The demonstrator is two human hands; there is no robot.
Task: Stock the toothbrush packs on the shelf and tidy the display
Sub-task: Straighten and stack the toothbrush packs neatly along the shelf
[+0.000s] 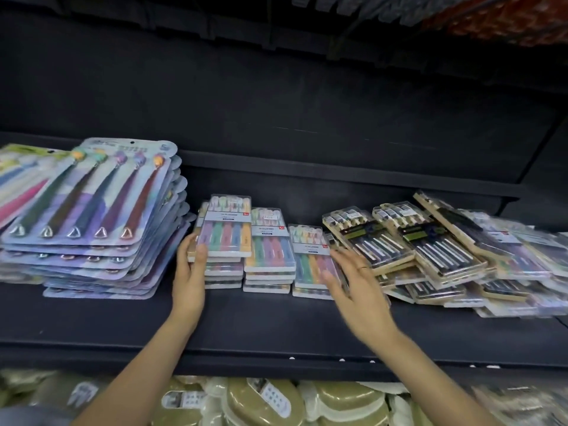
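Since each pastel toothbrush pack [226, 229] is judged light, stiff and slick in its clear case, hold is best taken at the long side edges. Three short stacks are shelved mid-shelf [276, 327], between blister cards [92, 210] and dark packs [430, 247]. The leftmost stack is gripped by the left hand [192, 265]; the right hand [353, 281] is laid flat, fingers [330, 279] spread, against the third stack.

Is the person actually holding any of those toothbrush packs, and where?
The left hand holds the leftmost pastel pack stack by its left edge. The right hand is open, holding nothing.
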